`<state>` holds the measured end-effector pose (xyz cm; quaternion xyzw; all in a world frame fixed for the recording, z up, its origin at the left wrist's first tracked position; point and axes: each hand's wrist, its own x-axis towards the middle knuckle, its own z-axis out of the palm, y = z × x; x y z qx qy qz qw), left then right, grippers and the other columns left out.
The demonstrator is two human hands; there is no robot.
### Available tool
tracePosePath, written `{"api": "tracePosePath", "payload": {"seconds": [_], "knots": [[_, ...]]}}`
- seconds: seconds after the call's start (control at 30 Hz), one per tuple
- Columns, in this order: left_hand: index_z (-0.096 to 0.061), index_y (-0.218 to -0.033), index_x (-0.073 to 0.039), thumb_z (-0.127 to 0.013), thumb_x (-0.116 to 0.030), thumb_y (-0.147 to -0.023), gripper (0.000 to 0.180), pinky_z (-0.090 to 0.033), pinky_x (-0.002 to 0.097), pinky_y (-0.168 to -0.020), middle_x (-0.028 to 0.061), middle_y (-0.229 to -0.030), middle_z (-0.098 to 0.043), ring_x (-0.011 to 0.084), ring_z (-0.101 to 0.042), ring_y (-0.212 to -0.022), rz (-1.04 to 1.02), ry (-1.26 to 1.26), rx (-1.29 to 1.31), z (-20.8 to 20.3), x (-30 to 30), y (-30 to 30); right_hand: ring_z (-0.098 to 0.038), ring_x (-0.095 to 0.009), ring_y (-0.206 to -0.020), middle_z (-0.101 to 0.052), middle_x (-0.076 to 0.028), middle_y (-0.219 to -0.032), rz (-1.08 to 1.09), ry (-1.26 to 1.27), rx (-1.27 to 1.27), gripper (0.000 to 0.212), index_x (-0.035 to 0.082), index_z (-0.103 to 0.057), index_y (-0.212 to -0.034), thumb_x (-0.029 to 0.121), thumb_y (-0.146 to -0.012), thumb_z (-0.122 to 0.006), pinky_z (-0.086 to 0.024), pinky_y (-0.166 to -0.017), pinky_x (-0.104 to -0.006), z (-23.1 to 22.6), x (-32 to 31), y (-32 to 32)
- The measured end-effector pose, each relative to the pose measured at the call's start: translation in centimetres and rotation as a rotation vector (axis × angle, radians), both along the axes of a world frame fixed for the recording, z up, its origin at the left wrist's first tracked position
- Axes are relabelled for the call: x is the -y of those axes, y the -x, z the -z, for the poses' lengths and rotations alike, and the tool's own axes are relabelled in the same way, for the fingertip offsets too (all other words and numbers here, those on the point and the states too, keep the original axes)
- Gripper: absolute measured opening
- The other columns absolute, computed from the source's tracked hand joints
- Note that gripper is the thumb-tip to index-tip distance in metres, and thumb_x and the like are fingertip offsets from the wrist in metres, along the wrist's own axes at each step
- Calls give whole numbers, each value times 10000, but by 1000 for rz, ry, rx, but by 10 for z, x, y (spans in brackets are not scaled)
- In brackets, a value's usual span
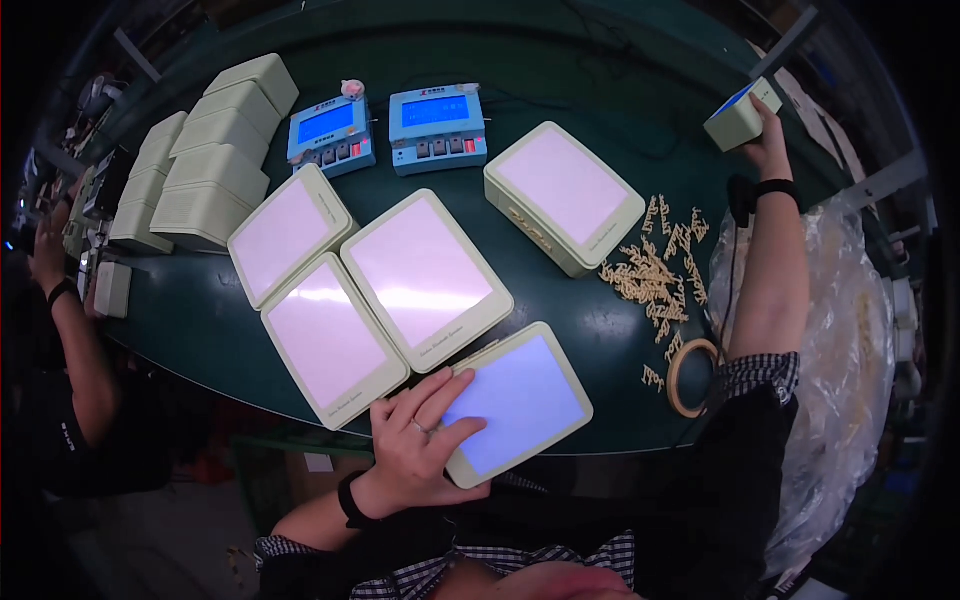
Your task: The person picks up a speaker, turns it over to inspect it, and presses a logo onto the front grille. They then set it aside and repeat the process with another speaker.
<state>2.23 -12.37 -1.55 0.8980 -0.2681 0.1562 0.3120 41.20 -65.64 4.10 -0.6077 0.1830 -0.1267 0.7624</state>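
Observation:
My left hand (408,458) grips the near left side of a cream box-shaped device (525,405) with a bluish lit panel. Its thumb and fingers rest on the panel's edge. Far to the right, my stretched right hand (768,145) is closed around a smaller cream box (738,122) with a blue screen on one face. Three cream devices with pinkish-white panels lie close together left of centre, among them a larger one (425,280). Another such device (565,195) stands apart, right of centre, with tan lettering on its side.
Tan cut-out script pieces (645,275) lie heaped near a tan ring (690,378). Two blue testers (437,130) with lit displays stand at the back. Cream housings (215,190) are stacked at left. Clear plastic sheeting (830,390) hangs at right. A co-worker's arm (80,350) shows at left.

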Motion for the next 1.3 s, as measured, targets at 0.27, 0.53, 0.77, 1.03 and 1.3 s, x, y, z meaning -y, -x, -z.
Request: {"api": "tracePosePath", "payload": {"seconds": [0.27, 0.53, 0.77, 1.03, 1.3], "knots": [[-625, -1117, -150, -804, -447, -579, 640, -340, 381, -908, 176, -1376, -557, 318, -564, -1217, -1, -19, -4, 4, 3, -2, -557, -338, -1243, -602, -189, -1325, 265, 1136, -433, 642, 52, -590, -1332, 478, -858, -664, -420, -1039, -424, 29, 27, -63], [-559, -1256, -61, -846, -330, -573, 788, -419, 487, -983, 266, -1411, -448, 434, -493, -1219, 20, 34, -66, -12, 3, 2, -596, -238, -1112, -628, -154, -1229, -419, 1386, -231, 580, 30, -544, -1346, 415, -920, -625, -471, -936, -338, -93, -110, 88], [-535, -1289, -64, -860, -293, -548, 840, -472, 471, -964, 247, -1339, -499, 439, -515, -1175, -22, -99, -80, -26, 11, 3, -658, -275, -948, -661, -188, -1028, -971, 1398, 44, 453, -4, -608, -1193, 325, -893, -691, -513, -801, -337, -132, -265, 399], [-576, -1342, -104, -864, -326, -563, 860, -465, 440, -987, 252, -1346, -501, 404, -526, -1206, 73, 139, -349, -22, 6, -6, -622, -260, -1091, -592, -185, -1234, -768, 38, -224, 689, -23, -386, -1424, 372, -919, -639, -483, -938, -361, 63, -283, 451], [-583, -1359, -93, -846, -413, -622, 845, -439, 441, -1013, 273, -1337, -501, 393, -522, -1222, 208, 167, -208, -51, 48, 15, -458, -355, -1316, -405, -209, -1465, -514, -377, 228, 950, -35, -255, -1499, 525, -828, -626, -385, -1089, -468, 108, -302, 454]]}}
